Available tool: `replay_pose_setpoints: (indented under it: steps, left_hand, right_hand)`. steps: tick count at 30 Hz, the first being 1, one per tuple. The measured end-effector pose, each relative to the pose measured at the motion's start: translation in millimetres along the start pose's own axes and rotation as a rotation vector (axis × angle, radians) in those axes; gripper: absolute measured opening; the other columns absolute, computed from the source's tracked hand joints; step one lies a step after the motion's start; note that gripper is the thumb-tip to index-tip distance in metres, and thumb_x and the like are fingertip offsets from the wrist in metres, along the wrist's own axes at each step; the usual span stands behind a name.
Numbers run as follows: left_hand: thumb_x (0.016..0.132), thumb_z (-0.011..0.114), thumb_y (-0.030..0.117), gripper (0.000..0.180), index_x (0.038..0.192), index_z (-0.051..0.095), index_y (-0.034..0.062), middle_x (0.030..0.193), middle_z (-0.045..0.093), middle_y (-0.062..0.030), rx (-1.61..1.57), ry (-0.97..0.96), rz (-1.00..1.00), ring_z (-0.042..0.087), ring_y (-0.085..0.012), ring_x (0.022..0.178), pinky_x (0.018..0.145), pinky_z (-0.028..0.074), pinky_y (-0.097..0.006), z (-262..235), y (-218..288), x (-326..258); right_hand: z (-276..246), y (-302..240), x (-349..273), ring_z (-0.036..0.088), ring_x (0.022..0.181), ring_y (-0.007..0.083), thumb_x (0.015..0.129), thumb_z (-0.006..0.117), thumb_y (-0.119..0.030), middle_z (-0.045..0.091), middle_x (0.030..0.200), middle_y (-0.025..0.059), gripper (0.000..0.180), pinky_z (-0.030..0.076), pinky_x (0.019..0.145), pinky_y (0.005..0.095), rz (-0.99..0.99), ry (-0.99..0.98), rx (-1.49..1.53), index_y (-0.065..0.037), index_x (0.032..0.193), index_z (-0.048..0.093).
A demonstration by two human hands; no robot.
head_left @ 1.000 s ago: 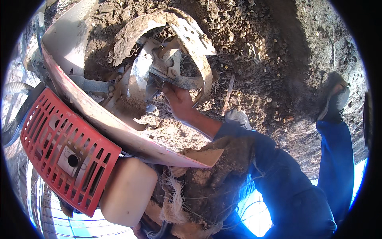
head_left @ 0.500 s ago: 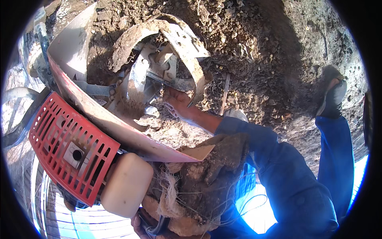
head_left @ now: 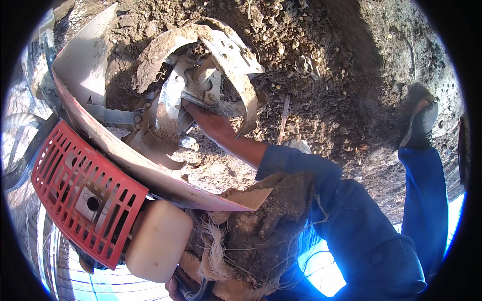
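A tiller's soil-caked tines point(head_left: 241, 95), curved steel blades bolted to a hub plate point(head_left: 203, 90), stand in the upper middle. From the lower right my right arm in a blue sleeve reaches in among them. Only the back part of my right hand point(head_left: 196, 113) shows, against the lower edge of the hub plate; its fingers are hidden behind the metal. At the bottom edge, part of my left hand point(head_left: 173, 288) is wrapped round a black handle point(head_left: 188, 291), beneath the muddy cloth bundle point(head_left: 271, 220).
A pale, red-edged guard point(head_left: 145, 163) curves below the tines. Beside it are the slotted red engine cover point(head_left: 88, 193) and a cream plastic tank point(head_left: 158, 241). Loose soil point(head_left: 321, 65) spreads behind. A grey shoe point(head_left: 423, 123) and blue trouser leg are at the right.
My right hand has moved left and up, deeper among the tines, and its fingers have gone out of sight. The guard and engine cover sit slightly further left in the picture.
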State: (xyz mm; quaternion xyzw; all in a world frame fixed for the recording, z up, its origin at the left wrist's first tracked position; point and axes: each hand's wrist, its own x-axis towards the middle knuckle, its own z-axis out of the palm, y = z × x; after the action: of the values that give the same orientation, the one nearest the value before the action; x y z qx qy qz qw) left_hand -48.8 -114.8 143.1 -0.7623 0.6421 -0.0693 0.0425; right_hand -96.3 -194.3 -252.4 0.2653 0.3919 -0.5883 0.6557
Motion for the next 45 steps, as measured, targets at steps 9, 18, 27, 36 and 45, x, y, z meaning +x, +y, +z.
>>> replay_pose_setpoints:
  steps: [9,18,27,36,45]
  left_hand:
    - [0.099,0.063,-0.003,0.027,0.125,0.061,-0.0047,0.132,0.067,-0.0213,0.017,0.036,-0.018,0.065,-0.0346,0.126,0.11,0.053,-0.044,4.2,3.1,-4.6]
    - [0.098,0.063,-0.004,0.028,0.126,0.061,-0.0047,0.133,0.067,-0.0214,0.026,0.029,-0.048,0.065,-0.0348,0.127,0.111,0.052,-0.045,4.4,7.0,-5.4]
    - [0.097,0.064,-0.005,0.03,0.127,0.061,-0.0048,0.134,0.066,-0.0214,0.019,0.016,-0.046,0.064,-0.035,0.128,0.112,0.052,-0.045,4.5,9.4,-3.4]
    - [0.097,0.065,-0.007,0.032,0.128,0.061,-0.0049,0.134,0.066,-0.0215,0.031,-0.03,-0.029,0.064,-0.0351,0.13,0.113,0.051,-0.046,-7.9,12.8,0.1]
    - [0.096,0.065,-0.008,0.033,0.129,0.061,-0.005,0.135,0.066,-0.0215,0.032,-0.053,-0.05,0.063,-0.0353,0.131,0.114,0.051,-0.047,-20.8,15.0,-5.6]
  right_hand:
    - [-4.1,-12.4,-28.1,0.062,0.08,0.0128,0.1,0.072,-0.029,0.072,0.093,0.0025,0.027,0.051,0.072,0.0348,0.125,-0.013,-0.152,-0.003,0.106,0.074]
    - [-30.3,2.0,-24.2,0.05,0.068,0.0103,0.105,0.07,-0.044,0.06,0.079,-0.001,0.042,0.039,0.059,0.0326,-0.373,-0.069,-0.757,-0.002,0.104,0.07]
    - [2.5,-23.6,-16.8,0.068,0.079,0.024,0.106,0.064,-0.036,0.072,0.083,0.0103,0.035,0.049,0.073,0.0423,0.055,0.022,-0.304,-0.006,0.088,0.067]
    - [0.8,-38.4,-49.1,0.058,0.049,0.0342,0.103,0.061,-0.029,0.055,0.056,0.0141,0.037,0.048,0.049,0.0449,-0.674,-0.482,-0.985,-0.009,0.072,0.063]
    - [-118.0,-60.8,-86.7,0.068,0.105,0.0337,0.1,0.064,-0.033,0.067,0.114,0.0168,0.039,0.057,0.089,0.0524,-0.085,-0.906,-1.425,-0.01,0.131,0.062]
